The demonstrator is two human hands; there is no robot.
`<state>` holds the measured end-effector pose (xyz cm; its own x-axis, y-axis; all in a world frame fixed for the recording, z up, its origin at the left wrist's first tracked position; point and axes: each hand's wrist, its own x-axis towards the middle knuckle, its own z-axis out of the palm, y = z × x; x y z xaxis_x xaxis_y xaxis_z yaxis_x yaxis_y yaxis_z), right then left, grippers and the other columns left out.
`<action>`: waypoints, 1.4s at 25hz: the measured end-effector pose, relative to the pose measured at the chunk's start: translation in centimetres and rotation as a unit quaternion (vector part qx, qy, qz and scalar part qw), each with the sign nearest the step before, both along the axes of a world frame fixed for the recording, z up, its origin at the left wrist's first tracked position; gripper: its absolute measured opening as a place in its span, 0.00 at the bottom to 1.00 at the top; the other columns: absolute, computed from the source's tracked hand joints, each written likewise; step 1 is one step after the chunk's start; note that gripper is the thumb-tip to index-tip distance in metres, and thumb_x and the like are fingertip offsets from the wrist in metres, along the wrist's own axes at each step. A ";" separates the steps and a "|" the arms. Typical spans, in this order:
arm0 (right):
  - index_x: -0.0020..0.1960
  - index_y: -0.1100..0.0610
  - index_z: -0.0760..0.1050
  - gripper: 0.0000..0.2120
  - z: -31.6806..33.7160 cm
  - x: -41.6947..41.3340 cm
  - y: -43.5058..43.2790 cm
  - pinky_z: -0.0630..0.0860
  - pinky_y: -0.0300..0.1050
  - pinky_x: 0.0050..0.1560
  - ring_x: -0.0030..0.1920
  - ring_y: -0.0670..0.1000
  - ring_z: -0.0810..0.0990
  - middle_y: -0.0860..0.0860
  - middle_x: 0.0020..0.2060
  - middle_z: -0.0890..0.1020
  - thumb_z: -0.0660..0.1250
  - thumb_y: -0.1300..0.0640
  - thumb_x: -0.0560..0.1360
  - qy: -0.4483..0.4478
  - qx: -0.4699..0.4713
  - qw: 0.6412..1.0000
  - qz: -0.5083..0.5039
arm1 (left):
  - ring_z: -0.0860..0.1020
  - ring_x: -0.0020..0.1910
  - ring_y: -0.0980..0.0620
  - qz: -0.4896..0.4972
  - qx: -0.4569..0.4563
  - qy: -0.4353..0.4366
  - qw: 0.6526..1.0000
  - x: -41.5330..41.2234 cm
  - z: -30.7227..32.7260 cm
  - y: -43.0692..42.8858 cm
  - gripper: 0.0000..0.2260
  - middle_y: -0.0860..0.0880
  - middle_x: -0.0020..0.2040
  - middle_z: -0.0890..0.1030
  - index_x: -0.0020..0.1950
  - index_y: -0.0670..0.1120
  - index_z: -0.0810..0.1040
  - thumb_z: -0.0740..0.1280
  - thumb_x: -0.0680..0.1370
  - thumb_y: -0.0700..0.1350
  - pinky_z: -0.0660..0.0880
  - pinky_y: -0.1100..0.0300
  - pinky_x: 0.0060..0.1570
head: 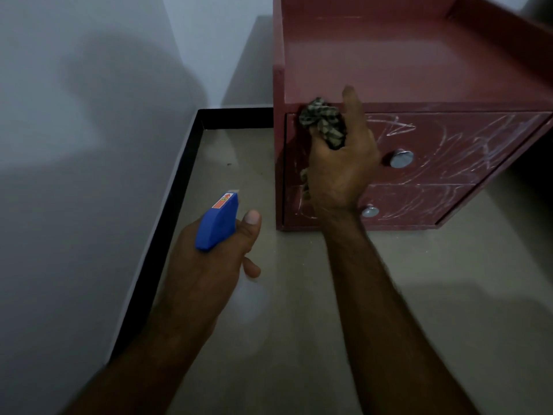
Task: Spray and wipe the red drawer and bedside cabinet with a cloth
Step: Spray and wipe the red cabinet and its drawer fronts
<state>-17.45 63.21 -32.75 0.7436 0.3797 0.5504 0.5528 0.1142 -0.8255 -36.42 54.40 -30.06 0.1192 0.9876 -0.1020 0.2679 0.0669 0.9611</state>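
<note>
Cloth up against the red drawer, sprayer in the other hand

Right hand has the crumpled patterned cloth bunched in its curled fingers, pushed onto the top-left corner of the upper drawer of the red bedside cabinet; one finger pokes up over the drawer's top edge; a bit of cloth hangs out below the palm; drawer fronts are covered in pale scribbly scratches, each with a round metal knob; lower drawer sits right under it; left hand is wrapped round the blue spray bottle, thumb up beside the head, nozzle aimed at the wall, well off to the left of the cabinet; cabinet stands on the grey floor near the black skirting.
</note>
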 end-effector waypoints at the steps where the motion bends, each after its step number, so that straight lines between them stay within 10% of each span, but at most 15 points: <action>1: 0.74 0.47 0.76 0.30 0.1 0.3 0.0 0.83 0.52 0.46 0.44 0.46 0.78 0.53 0.47 0.83 0.73 0.61 0.74 0.012 0.007 1.000 -0.016 | 0.84 0.35 0.48 0.003 0.001 -0.001 1.000 0.0 0.0 0.0 0.12 0.45 0.37 0.84 0.45 0.59 0.73 0.65 0.69 0.64 0.72 0.60 0.40; 6: 0.71 0.49 0.79 0.27 0.3 -1.9 0.3 0.73 0.37 0.38 0.41 0.50 0.76 0.49 0.42 0.77 0.74 0.62 0.73 -0.065 -0.013 0.998 0.013 | 0.84 0.35 0.47 0.002 0.008 -0.003 1.000 -0.3 0.2 0.0 0.13 0.45 0.36 0.83 0.46 0.58 0.74 0.65 0.69 0.64 0.74 0.58 0.42; 14: 0.69 0.57 0.80 0.25 -0.6 -1.7 0.8 0.72 0.41 0.46 0.49 0.53 0.78 0.48 0.53 0.86 0.72 0.65 0.71 -0.137 -0.011 0.990 0.037 | 0.84 0.34 0.52 0.007 0.004 0.008 1.000 -0.4 0.1 -0.1 0.11 0.45 0.36 0.84 0.43 0.59 0.71 0.65 0.70 0.64 0.71 0.61 0.40; 35: 0.75 0.57 0.73 0.32 -2.4 -2.8 1.1 0.79 0.49 0.55 0.54 0.54 0.81 0.50 0.58 0.85 0.77 0.61 0.73 -0.025 -0.034 0.997 0.058 | 0.84 0.33 0.51 0.001 0.001 -0.012 1.000 -0.6 -0.3 -0.2 0.11 0.47 0.42 0.83 0.47 0.61 0.72 0.66 0.70 0.63 0.72 0.62 0.41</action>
<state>-20.25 64.29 -35.14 0.6643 0.5000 0.5556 0.5799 0.1242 -0.8052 -37.02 54.17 -30.34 0.1188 0.9882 -0.0967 0.2449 0.0652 0.9674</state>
